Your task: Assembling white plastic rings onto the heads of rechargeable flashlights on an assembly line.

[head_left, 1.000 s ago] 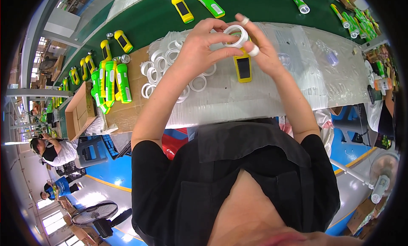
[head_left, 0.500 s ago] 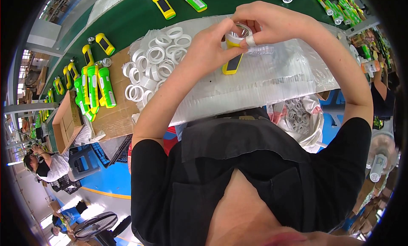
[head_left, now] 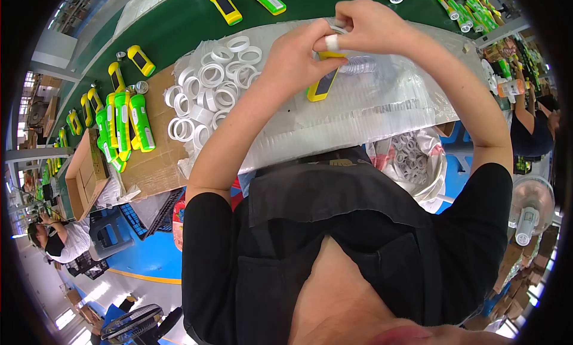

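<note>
A yellow flashlight (head_left: 323, 86) with a dark panel stands tilted over the plastic-covered work surface, its head up between my hands. My left hand (head_left: 296, 54) grips it near the head, thumb across the yellow body. The fingers of my right hand (head_left: 371, 28) are closed round the head's rim from the other side; a white band wraps one finger. My fingers mostly hide the white ring on the head. Right beside the flashlight lies a row of clear round lenses (head_left: 360, 65). A heap of white rings (head_left: 212, 75) lies left of my left forearm.
Green-and-yellow flashlights (head_left: 122, 122) are piled on cardboard (head_left: 156, 160) at the left. More lie on the green bench (head_left: 179, 23) along the far side. An open carton (head_left: 85, 177) stands at the left edge. A bag of white rings (head_left: 412, 160) hangs below the front edge.
My hands have closed further over the flashlight's head, covering the clear lens and white ring seen before. My right fingers have shifted round the rim. The whole view has shifted slightly.
</note>
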Available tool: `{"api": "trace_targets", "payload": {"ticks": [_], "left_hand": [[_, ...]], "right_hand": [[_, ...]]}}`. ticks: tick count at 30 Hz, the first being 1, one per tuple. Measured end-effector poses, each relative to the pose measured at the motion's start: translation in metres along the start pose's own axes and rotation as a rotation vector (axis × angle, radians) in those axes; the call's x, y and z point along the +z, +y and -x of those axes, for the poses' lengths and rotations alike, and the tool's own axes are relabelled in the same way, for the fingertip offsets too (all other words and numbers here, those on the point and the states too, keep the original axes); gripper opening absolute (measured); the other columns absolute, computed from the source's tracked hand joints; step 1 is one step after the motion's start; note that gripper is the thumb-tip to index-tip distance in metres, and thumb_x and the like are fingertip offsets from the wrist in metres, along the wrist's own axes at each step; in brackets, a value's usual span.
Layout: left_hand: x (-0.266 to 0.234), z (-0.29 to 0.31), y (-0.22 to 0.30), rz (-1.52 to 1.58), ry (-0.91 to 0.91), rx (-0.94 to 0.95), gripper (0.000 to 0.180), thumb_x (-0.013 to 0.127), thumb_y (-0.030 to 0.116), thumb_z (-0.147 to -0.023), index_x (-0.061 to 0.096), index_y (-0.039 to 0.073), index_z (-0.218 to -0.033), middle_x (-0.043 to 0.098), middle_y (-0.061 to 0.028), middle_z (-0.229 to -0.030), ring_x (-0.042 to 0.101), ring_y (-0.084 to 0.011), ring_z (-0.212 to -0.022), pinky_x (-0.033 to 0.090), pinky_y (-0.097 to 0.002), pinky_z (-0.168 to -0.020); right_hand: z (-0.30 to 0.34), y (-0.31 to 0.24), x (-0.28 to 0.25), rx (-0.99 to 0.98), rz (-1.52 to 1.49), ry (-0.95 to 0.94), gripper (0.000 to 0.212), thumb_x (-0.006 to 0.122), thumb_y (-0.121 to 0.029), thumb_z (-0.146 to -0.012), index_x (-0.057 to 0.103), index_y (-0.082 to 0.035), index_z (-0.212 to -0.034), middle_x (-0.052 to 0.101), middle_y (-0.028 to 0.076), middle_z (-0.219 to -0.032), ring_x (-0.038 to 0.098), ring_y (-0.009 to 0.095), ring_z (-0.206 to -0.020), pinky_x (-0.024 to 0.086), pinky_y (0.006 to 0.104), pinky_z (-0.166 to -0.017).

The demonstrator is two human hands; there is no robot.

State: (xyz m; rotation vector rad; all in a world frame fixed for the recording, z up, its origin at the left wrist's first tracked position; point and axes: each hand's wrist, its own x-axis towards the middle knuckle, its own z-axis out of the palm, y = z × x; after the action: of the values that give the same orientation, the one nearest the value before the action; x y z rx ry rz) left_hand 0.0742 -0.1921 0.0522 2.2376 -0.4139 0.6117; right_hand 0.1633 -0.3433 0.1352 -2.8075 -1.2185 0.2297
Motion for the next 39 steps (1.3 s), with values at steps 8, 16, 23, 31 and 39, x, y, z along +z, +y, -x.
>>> {"api": "trace_targets", "payload": {"ticks": [8,16,23,31,39], "left_hand": [[-0.002,-0.003,-0.005,0.134,-0.005,0.127,0.05,0.085,0.017,-0.069,0.059,0.01,-0.111,0.067,-0.0061,-0.101,0.064,-0.0197,-0.088,0.051,-0.0334,-0.081],[-0.061,0.021,0.039,1.061,-1.051,-0.572,0.1,0.085,0.033,-0.072,0.026,0.007,-0.149,0.063,-0.0169,-0.114,0.062,-0.0274,-0.108,0.047,-0.0425,-0.095],[0.017,-0.086,-0.105,-0.068,-0.384,-0.153,0.06,0.069,0.024,-0.078,0.045,0.013,-0.132,0.066,-0.0186,-0.088,0.065,-0.0375,-0.079,0.052,-0.0444,-0.068],[0.019,-0.124,-0.18,-0.569,-0.28,-0.397,0.078,0.063,0.066,-0.078,0.043,0.025,-0.14,0.067,-0.0179,-0.095,0.066,-0.0366,-0.09,0.053,-0.0429,-0.078],[0.024,-0.093,-0.174,-0.209,-0.255,-0.174,0.062,0.078,0.042,-0.074,0.055,0.019,-0.127,0.063,-0.0159,-0.095,0.061,-0.0342,-0.089,0.049,-0.0422,-0.078]], "right_hand": [[0.007,0.02,0.013,-0.287,-0.225,0.19,0.047,0.073,-0.043,-0.074,0.06,0.0,-0.085,0.059,0.011,-0.073,0.057,0.025,-0.064,0.045,0.0346,-0.058],[0.079,0.001,-0.014,-0.738,-0.429,0.42,0.04,0.064,-0.04,-0.085,0.06,-0.007,-0.108,0.06,0.009,-0.083,0.059,0.023,-0.062,0.046,0.0299,-0.057],[-0.088,0.085,0.089,-0.019,-0.559,0.73,0.033,0.041,-0.041,-0.097,0.059,-0.016,-0.11,0.067,0.015,-0.09,0.064,0.04,-0.086,0.05,0.0461,-0.071],[-0.17,0.227,0.103,0.498,-0.46,0.977,0.045,0.043,-0.048,-0.097,0.057,-0.012,-0.12,0.068,0.019,-0.099,0.065,0.041,-0.093,0.05,0.0483,-0.079],[-0.162,0.188,0.103,0.187,-0.484,0.547,0.04,0.064,-0.044,-0.087,0.069,-0.008,-0.104,0.068,0.015,-0.102,0.068,0.03,-0.084,0.054,0.0396,-0.072]]}}
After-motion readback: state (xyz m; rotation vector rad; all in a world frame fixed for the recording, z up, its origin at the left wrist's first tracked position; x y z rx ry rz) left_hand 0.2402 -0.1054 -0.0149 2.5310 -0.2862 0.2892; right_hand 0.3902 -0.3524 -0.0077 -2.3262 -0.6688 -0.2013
